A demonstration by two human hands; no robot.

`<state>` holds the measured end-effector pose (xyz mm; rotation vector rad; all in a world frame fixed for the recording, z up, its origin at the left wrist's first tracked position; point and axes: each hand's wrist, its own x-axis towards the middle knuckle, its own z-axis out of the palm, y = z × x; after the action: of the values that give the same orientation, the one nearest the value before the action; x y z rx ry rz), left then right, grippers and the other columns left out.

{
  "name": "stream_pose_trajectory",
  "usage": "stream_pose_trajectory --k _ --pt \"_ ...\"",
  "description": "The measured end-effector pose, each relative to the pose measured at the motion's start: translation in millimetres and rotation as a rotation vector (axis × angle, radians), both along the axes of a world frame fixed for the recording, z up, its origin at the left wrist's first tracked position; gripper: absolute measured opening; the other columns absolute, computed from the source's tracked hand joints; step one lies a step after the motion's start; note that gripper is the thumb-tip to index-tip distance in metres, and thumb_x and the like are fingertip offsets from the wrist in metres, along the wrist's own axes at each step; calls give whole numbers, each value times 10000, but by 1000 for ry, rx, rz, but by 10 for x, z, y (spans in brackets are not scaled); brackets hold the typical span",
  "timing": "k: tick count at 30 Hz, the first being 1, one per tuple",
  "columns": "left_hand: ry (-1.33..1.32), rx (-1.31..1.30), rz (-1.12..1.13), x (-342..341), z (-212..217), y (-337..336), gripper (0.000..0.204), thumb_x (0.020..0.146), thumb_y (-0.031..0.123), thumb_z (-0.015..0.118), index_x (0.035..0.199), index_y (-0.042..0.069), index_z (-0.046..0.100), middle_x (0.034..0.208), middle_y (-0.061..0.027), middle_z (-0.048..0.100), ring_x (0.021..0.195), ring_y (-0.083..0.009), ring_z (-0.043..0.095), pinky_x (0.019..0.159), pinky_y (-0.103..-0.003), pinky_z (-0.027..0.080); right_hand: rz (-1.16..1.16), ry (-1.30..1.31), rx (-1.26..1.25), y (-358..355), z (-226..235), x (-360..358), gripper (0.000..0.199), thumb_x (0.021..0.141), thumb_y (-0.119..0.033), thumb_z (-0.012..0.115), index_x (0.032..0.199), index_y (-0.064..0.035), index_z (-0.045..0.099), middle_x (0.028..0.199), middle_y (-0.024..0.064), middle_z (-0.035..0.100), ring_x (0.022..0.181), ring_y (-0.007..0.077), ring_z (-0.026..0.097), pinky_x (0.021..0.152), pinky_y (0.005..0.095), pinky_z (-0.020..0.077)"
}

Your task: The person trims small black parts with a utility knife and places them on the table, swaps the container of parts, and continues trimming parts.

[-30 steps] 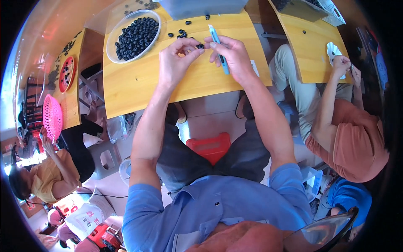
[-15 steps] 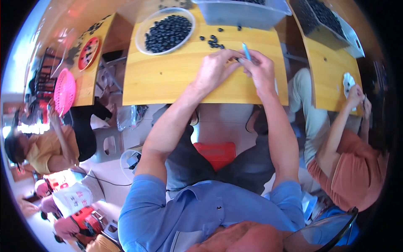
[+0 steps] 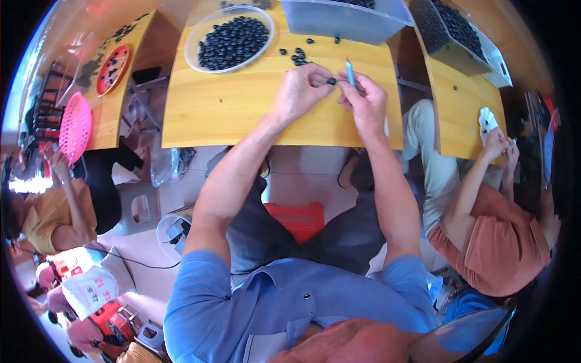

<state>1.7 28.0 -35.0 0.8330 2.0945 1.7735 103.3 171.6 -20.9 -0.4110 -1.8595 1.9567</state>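
**Lightly does it: black, round, glossy piece [image 3: 331, 81] in your left hand [image 3: 301, 91], slim blue pen-shaped tool [image 3: 350, 73] in your right hand [image 3: 367, 100]**

Closest in, a red plastic stool [image 3: 296, 221], by the look of it, sits below the near edge of your yellow wooden table [image 3: 236, 118]. Over the tabletop, your L thumb & index are closed on the piece in a fingertip pinch; it's off the wood, w/ the tool near it. Your R fingers are wrapped round the tool, pale tip pointing away from you. Can't tell if R fingertips touch the piece too.

Handling, my guess: v. light, so little grip force needed. Gloss + round shape = prob. slippery; it may squirt out if you squeeze off-centre. Soft or stiff? Can't tell, so treat as fragile. Best hold: thumb & index pads on opp. sides, across the widest part, leaving the side facing the tool bare. Tool looks light & stiff; grip it mid-barrel, L fingertips clear of its ends b/c I can't see if either is sharp.

Just beyond your L hand: loose black pieces [image 3: 299, 57]; singles prob. lift best by their sides. Farther, at left, a round clear plastic bowl [image 3: 191, 51] heaped w/ the same kind: prob. heavier & bendy, so rim, both hands. At the back, a translucent grey plastic bin [image 3: 339, 27] w/ more dark pieces.
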Motion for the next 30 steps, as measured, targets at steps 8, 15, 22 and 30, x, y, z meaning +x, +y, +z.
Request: stream_pose_trajectory --k 8,15,22,30 --pt "65 -59 -15 -47 84 -75 252 860 154 794 1048 -1 731 796 -42 728 713 -107 657 690 -289 550 28 55 34 -35 45 15 206 961 -34 675 1151 19 736 958 73 762 707 103 684 575 243 497" --pt "-33 -74 3 -52 157 -139 244 904 90 790 1102 -15 695 939 -22 733 850 -67 662 794 -231 544 -201 231 1257 35 1 96 274 848 20 741 1113 -44 725 840 93 694 728 271 696 628 374 541" --pt "-24 -98 22 -38 216 -139 246 903 85 791 1103 -19 693 950 -34 743 869 -70 677 820 -235 559 -205 209 1356 41 -29 78 286 839 -4 759 1119 -49 721 823 86 685 731 271 695 629 385 550" --pt "-9 -65 69 -7 252 -136 256 890 60 803 1105 -30 698 954 -39 746 860 -75 687 807 -238 567 -253 273 1405 30 -37 31 238 873 -25 704 1111 -27 704 757 57 616 694 219 673 588 362 537"
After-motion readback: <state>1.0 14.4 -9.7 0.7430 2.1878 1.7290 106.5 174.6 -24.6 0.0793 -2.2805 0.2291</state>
